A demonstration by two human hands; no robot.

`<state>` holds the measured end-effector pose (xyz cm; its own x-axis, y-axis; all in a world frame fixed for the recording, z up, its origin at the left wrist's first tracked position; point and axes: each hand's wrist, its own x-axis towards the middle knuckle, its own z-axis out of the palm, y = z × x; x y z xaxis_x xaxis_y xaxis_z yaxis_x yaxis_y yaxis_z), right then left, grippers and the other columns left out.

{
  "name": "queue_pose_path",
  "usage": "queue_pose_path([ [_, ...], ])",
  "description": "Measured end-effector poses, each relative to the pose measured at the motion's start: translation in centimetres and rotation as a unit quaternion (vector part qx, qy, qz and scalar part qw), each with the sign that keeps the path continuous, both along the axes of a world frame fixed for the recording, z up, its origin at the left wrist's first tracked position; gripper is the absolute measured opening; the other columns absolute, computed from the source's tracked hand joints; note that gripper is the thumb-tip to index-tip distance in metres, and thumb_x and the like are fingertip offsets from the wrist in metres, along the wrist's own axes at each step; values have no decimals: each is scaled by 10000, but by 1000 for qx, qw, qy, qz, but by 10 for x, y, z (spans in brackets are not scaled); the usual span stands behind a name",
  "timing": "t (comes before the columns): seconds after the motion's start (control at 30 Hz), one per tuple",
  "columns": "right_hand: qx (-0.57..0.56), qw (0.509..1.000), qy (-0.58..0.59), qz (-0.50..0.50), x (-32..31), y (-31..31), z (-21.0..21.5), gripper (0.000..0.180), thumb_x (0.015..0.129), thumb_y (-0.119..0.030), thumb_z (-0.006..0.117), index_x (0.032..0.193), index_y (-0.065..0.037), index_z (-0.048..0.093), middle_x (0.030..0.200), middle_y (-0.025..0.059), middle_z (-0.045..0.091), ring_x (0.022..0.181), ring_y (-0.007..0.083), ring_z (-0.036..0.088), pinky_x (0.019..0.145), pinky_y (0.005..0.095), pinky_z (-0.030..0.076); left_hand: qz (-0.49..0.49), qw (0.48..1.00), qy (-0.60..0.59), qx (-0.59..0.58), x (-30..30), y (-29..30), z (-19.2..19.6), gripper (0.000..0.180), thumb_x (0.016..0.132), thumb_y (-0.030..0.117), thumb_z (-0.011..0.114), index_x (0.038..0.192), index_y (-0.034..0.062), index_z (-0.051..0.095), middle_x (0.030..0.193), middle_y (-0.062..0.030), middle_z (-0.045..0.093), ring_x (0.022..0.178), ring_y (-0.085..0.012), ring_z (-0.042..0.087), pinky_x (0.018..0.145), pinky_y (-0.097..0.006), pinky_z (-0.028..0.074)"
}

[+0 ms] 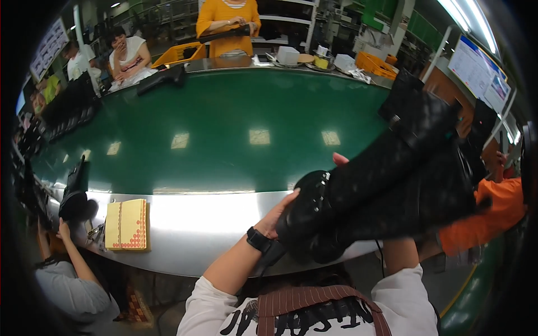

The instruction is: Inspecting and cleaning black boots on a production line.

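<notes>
A pair of tall black boots point(386, 168) is held up aslant over the near right of the table, with toes toward me and shafts up to the right. Metal studs or buckles show on one foot. My left hand point(276, 219), with a black watch on its wrist, is closed around the toe end of the boots. My right forearm runs up behind the shafts, which hide most of that hand. Fingertips, apparently of my right hand point(339, 159), show past the boots' far edge. The upper shafts are smeared by motion.
The green tabletop point(224, 123) has a metal near edge point(196, 215). A stack of yellow cards point(126, 225) lies at left, near a co-worker's black boot point(73, 193). Another black boot point(162, 79) lies at the far edge. An orange-sleeved person point(485, 215) is close at right; others stand opposite.
</notes>
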<state>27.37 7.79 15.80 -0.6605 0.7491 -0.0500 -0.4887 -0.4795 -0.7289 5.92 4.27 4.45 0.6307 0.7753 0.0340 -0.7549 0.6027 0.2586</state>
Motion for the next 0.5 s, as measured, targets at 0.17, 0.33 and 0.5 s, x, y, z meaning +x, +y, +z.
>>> queue_pose_path([
  [0.17,-65,974,-199,82,26,47,-30,377,1006,-207,491,1340,-31,494,1175,112,618,1059,187,614,955,359,491,-53,991,121,32,-1,3,-11,477,995,327,513,1374,42,461,1298,-120,583,1131,-145,604,974,-356,510],
  [0.33,488,749,-401,-198,75,-12,-52,335,887,-111,647,1190,12,574,1154,115,639,1015,166,631,918,351,513,189,838,411,307,-48,14,7,1262,691,530,814,1538,110,-24,1571,-182,157,1443,-335,190,1169,-427,165],
  [0.5,430,792,-359,-244,34,-36,-62,672,649,-106,867,1225,11,541,1156,122,641,1055,224,629,921,351,503,298,668,448,515,-4,1,41,1523,518,364,954,1484,15,-171,1573,-221,57,1469,-324,56,1181,-414,85],
])
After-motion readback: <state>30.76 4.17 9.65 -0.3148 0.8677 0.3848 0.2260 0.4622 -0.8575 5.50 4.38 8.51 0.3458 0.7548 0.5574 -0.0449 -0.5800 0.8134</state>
